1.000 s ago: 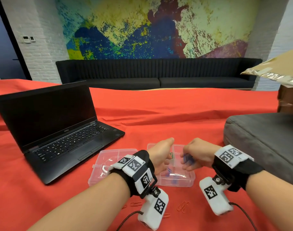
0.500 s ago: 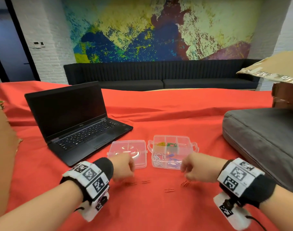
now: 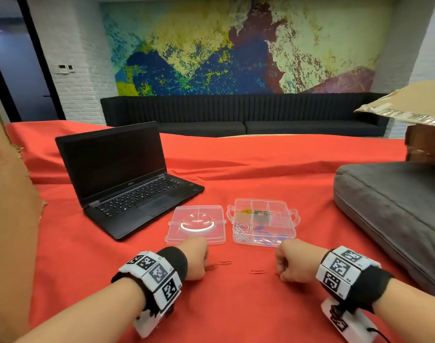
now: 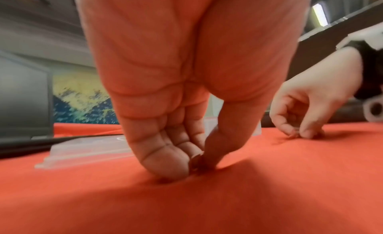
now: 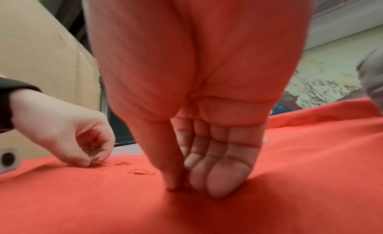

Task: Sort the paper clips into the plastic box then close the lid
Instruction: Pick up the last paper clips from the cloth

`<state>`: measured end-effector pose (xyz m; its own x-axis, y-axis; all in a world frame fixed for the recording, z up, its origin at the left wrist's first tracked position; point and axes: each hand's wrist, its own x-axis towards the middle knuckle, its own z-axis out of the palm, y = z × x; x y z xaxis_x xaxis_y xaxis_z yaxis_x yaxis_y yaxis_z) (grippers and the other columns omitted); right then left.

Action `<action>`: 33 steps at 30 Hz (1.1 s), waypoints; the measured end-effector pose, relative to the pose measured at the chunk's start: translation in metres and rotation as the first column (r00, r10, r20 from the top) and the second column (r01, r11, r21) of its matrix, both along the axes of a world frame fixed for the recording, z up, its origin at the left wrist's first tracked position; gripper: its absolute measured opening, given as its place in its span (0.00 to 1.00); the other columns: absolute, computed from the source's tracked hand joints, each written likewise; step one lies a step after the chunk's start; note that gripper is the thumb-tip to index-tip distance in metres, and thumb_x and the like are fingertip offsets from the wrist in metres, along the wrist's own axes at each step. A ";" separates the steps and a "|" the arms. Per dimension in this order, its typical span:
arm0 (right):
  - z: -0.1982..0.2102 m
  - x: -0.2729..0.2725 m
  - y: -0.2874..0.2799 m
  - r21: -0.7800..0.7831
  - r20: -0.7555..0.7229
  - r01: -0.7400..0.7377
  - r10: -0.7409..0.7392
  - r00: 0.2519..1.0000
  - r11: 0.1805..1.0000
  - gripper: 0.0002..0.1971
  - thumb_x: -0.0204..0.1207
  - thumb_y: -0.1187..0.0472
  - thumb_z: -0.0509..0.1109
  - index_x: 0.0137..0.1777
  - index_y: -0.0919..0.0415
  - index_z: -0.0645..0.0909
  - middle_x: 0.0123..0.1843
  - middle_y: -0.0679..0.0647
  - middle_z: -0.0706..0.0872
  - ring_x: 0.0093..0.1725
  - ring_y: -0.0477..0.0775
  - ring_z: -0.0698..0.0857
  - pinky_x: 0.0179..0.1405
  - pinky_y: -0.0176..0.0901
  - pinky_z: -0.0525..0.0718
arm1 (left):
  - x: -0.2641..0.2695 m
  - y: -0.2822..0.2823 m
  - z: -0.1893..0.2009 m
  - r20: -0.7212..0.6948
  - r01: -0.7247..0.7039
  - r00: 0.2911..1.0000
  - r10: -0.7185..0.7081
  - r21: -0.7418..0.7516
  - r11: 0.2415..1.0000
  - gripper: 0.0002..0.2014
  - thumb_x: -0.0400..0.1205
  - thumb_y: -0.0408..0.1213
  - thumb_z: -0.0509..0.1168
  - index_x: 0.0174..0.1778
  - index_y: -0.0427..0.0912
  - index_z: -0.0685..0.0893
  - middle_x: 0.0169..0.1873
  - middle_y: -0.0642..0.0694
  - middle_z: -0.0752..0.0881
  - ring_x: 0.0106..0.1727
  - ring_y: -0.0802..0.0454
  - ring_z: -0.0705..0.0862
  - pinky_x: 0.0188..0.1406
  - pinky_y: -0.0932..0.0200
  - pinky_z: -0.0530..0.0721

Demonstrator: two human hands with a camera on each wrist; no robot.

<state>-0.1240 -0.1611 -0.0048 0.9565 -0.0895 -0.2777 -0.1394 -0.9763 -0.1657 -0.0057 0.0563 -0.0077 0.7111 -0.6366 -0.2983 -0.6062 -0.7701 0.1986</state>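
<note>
My left hand [image 3: 195, 259] pinches a red clip [image 3: 211, 266] on the cloth | right hand [image 3: 294, 261] pinches down, clip hidden | box [image 3: 262, 222] just beyond, lid off

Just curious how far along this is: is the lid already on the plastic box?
No: the clear lid lies flat on the red cloth left of the open plastic box.

Both forearms bare, no sleeves. Left hand [image 3: 195, 258] and right hand [image 3: 294, 261] bare too, no gloves or rings visible. Each wrist has a black fabric wristband [image 3: 173, 264] with a white block band [image 3: 153, 278] over it carrying square black-and-white tracking markers. White camera housing [image 3: 345, 323] hangs under each wrist, also marker-tagged. Thin black cable [image 3: 381, 336] exits the right housing.
</note>
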 end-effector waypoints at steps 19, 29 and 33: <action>0.005 0.016 0.021 0.225 -0.003 0.096 -0.098 0.995 0.970 0.08 0.77 0.55 0.66 0.50 0.54 0.85 0.38 0.47 0.81 0.34 0.45 0.80 0.30 0.33 0.76 | 0.005 -0.006 0.009 -0.905 -0.840 0.349 -0.244 -0.418 0.347 0.06 0.67 0.27 0.53 0.29 0.43 0.68 0.25 0.47 0.66 0.21 0.55 0.62 0.13 0.69 0.59; -0.004 0.017 0.021 0.072 -0.076 0.012 -0.007 0.997 0.997 0.06 0.72 0.54 0.70 0.41 0.55 0.84 0.46 0.57 0.91 0.40 0.49 0.82 0.45 0.41 0.84 | 0.004 -0.016 -0.006 0.012 0.018 1.000 -0.017 -0.080 0.997 0.15 0.78 0.42 0.68 0.59 0.42 0.82 0.58 0.45 0.84 0.58 0.47 0.83 0.55 0.58 0.80; 0.001 0.005 0.008 0.774 -0.332 0.389 -0.203 0.921 0.499 0.08 0.72 0.59 0.59 0.32 0.54 0.74 0.28 0.52 0.74 0.22 0.48 0.69 0.16 0.32 0.67 | 0.004 -0.021 -0.007 0.022 0.050 0.999 -0.049 -0.058 0.997 0.13 0.79 0.39 0.68 0.58 0.39 0.84 0.59 0.42 0.85 0.60 0.44 0.83 0.55 0.58 0.79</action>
<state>-0.1189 -0.1532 -0.0041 0.8437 -0.0050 -0.5369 -0.5101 -0.3196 -0.7985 -0.0018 0.0351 -0.0145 0.6840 -0.6870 -0.2453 -0.6476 -0.7267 0.2294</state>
